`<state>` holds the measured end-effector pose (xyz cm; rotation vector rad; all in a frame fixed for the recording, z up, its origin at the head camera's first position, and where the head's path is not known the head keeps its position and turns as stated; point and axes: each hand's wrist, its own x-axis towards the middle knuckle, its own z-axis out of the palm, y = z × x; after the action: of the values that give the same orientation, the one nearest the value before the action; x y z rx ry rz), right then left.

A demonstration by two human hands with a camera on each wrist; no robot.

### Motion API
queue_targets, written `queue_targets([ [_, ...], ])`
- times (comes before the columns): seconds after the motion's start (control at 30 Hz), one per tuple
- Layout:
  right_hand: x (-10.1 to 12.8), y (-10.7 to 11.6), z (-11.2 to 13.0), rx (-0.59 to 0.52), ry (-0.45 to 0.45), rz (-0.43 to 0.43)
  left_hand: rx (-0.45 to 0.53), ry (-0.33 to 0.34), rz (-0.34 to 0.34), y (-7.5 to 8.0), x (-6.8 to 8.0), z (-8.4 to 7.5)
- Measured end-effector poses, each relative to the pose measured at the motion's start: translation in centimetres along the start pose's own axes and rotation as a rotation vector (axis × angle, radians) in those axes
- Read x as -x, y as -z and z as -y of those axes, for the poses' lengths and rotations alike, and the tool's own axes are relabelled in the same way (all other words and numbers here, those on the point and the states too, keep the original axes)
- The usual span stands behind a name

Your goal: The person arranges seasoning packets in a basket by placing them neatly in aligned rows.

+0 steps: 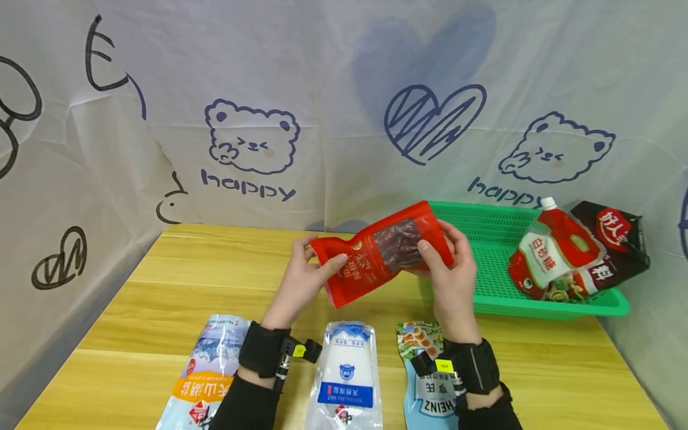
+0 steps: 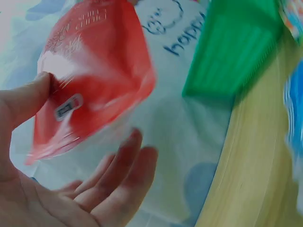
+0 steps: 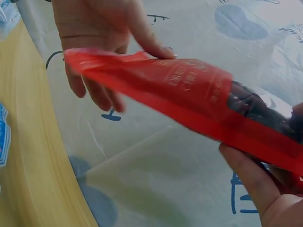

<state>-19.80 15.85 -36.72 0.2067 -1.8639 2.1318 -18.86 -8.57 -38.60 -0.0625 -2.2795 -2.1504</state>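
A: Head view: where is the red pouch (image 1: 384, 254)?

B: Held above the counter (image 1: 177, 280), beside the green basket (image 1: 484, 263). Left hand (image 1: 301, 280) pinches one end; right hand (image 1: 448, 263) is curled round the other.

A: Handling advice?

B: Support both ends; keep the pouch level.

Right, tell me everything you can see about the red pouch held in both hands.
The red pouch is a flat, glossy plastic bag with gold lettering and a clear window showing dark reddish pieces inside. It looks sealed and is held in the air, tilted, above the wooden table and in front of the green basket. The left hand pinches its lower end with the thumb on the front; the right hand grips its upper end.
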Motion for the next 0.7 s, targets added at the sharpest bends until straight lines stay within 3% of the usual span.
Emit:
queue_targets([
  [0.13, 0.2, -0.2, -0.1, -0.020, 0.015, -0.001, 0.097, 0.025, 0.085, 0.0, 0.0, 0.1],
  [0.27, 0.3, -0.5, -0.2, -0.033, 0.008, 0.013, 0.124, 0.040, 0.135, 0.1, 0.2, 0.1],
  [0.53, 0.2, -0.5, -0.3, -0.055, -0.011, 0.039, 0.166, 0.003, 0.112, 0.5, 0.4, 0.0],
  [0.7, -0.2, -0.1, -0.1, -0.017, -0.001, 0.076, 0.138, -0.041, 0.090, 1.1, 0.5, -0.4],
])
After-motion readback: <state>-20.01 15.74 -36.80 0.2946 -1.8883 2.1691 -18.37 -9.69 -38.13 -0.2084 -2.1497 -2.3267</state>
